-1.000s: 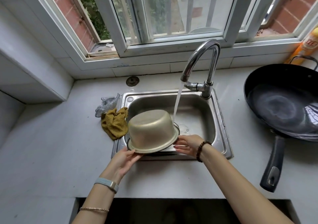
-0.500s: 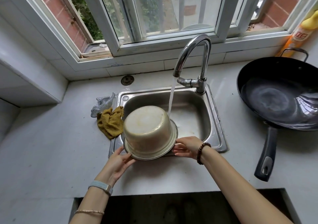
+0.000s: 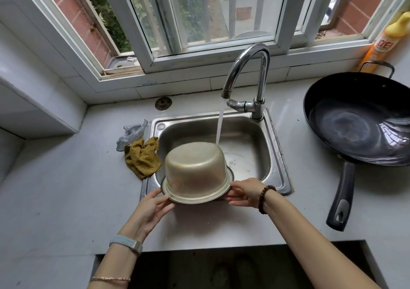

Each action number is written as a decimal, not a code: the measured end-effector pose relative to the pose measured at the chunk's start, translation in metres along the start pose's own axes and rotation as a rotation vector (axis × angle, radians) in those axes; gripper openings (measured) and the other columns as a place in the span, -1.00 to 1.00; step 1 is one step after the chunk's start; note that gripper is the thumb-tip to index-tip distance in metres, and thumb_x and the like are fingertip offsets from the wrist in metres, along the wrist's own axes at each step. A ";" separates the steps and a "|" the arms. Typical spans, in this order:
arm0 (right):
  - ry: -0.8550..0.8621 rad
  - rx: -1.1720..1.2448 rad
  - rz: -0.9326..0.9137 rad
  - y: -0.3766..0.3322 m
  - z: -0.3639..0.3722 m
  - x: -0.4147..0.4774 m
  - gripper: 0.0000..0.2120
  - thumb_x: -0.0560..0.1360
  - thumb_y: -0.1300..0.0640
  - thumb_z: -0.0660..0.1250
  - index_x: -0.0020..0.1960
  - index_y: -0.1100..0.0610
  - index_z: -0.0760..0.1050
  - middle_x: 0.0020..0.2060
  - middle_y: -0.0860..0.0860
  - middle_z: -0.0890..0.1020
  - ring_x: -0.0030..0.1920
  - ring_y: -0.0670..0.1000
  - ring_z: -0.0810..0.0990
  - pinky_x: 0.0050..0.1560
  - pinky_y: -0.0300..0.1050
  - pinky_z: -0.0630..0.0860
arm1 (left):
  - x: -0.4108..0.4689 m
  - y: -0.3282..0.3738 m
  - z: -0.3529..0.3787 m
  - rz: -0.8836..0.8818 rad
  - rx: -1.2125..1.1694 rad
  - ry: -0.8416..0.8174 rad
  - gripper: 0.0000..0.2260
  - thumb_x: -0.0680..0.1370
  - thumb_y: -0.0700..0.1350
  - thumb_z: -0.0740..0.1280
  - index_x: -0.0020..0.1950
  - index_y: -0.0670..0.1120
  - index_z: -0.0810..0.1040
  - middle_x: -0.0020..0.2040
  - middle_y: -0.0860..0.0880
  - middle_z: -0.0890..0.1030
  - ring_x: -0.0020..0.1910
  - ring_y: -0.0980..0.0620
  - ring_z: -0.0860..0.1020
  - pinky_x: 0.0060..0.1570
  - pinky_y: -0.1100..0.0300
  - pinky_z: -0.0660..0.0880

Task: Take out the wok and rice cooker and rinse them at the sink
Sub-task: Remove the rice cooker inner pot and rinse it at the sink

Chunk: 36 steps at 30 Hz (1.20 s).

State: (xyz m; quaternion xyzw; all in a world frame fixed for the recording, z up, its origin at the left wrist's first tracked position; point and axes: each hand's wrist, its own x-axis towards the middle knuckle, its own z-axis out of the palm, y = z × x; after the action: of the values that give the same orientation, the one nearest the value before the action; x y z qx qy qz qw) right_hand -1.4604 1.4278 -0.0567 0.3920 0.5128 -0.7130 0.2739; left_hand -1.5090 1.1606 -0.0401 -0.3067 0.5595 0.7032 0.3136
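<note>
The rice cooker pot (image 3: 197,173) was held upside down and tilted over the near part of the sink (image 3: 277,155), with its dull metal bottom turned up toward the camera and its rim low above the sink's front edge. The left hand (image 3: 150,208) held the rim at the pot's 7 o'clock, with the fingers curled under the rim and the thumb on it. The right hand (image 3: 244,192) held the rim at 4 o'clock, its fingers bent around the edge and close together. A bead bracelet (image 3: 265,197) sat on the right wrist and a pale watch band (image 3: 126,243) on the left one.

A stream of water (image 3: 220,126) fell from the chrome faucet (image 3: 250,66), which stood at the sink's 1 o'clock corner. The stream came down at the pot's 1 o'clock edge; whether it touched the pot, I cannot tell.

At the pot's 9 o'clock a crumpled yellow cloth (image 3: 142,157) lay over the sink's left rim, and a silver scouring cloth (image 3: 131,133) lay just beside it at 10 o'clock. On the white countertop (image 3: 55,188), at the sink's 3 o'clock, the black wok (image 3: 359,120) sat upright and apart from the sink, with its long handle (image 3: 341,195) pointing to 6 o'clock. A yellow detergent bottle (image 3: 386,40) stood behind the wok at 1 o'clock, against the window sill.
</note>
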 end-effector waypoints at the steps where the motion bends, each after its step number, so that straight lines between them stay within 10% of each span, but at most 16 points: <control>1: -0.005 0.012 0.015 0.000 -0.001 -0.001 -0.86 0.50 0.20 0.35 -0.15 0.29 0.50 -0.41 0.11 0.67 -0.23 0.07 0.67 -0.25 -0.11 0.65 | -0.001 0.002 0.002 -0.001 -0.011 -0.006 -0.76 0.59 -0.42 0.16 0.23 -0.29 0.44 0.04 -0.28 0.61 0.03 -0.17 0.60 -0.15 0.06 0.63; 15: 0.059 0.161 0.065 0.014 -0.038 -0.020 -0.89 0.53 0.25 0.30 -0.16 0.26 0.50 -0.38 0.13 0.68 -0.29 0.03 0.67 -0.29 -0.16 0.64 | -0.002 0.015 0.063 0.089 0.091 -0.106 -0.82 0.54 -0.47 0.21 0.05 -0.25 0.45 -0.29 -0.19 0.69 -0.32 -0.08 0.69 -0.30 0.06 0.65; 36: 0.047 0.298 0.084 0.027 -0.052 -0.012 -0.88 0.56 0.35 0.24 -0.12 0.30 0.53 -0.41 0.11 0.67 -0.42 0.00 0.68 -0.46 -0.20 0.59 | -0.019 0.021 0.112 0.338 0.283 -0.219 -0.57 0.51 -0.31 0.39 0.35 -0.15 0.39 -0.13 -0.24 0.70 -0.08 -0.19 0.68 -0.11 0.04 0.64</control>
State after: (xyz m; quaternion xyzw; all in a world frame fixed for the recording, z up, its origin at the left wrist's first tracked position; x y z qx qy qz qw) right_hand -1.4183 1.4677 -0.0690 0.4660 0.3906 -0.7598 0.2301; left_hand -1.5226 1.2643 0.0083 -0.0838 0.6585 0.6893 0.2902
